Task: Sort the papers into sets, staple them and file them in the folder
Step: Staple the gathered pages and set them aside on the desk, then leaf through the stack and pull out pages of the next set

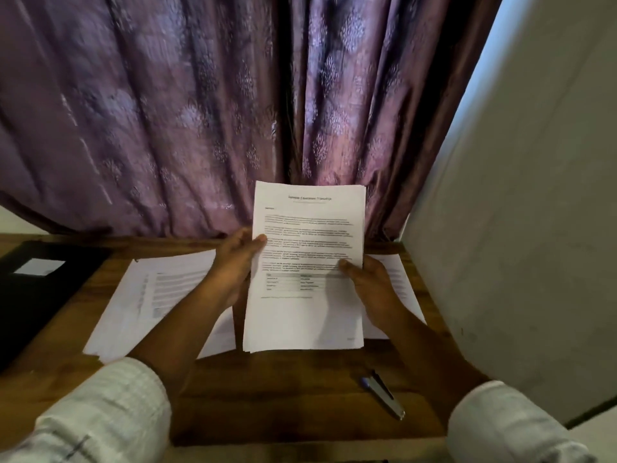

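Observation:
A stack of printed white papers (pixel 305 315) stands upright on its lower edge above the wooden table (pixel 267 396). My left hand (pixel 233 262) grips its left edge, thumb on the front. My right hand (pixel 370 285) holds its right edge, thumb across the printed page. Another printed sheet (pixel 150 295) lies flat on the table to the left, and more paper (pixel 397 282) lies to the right, partly hidden behind my right hand. A black folder (pixel 43 289) with a white label lies at the table's left end. A small blue-and-silver stapler (pixel 384 394) rests near the front right.
A purple patterned curtain (pixel 200 111) hangs right behind the table. A pale wall (pixel 517 228) closes off the right side. The table's front edge (pixel 300 441) runs just below my white sleeves.

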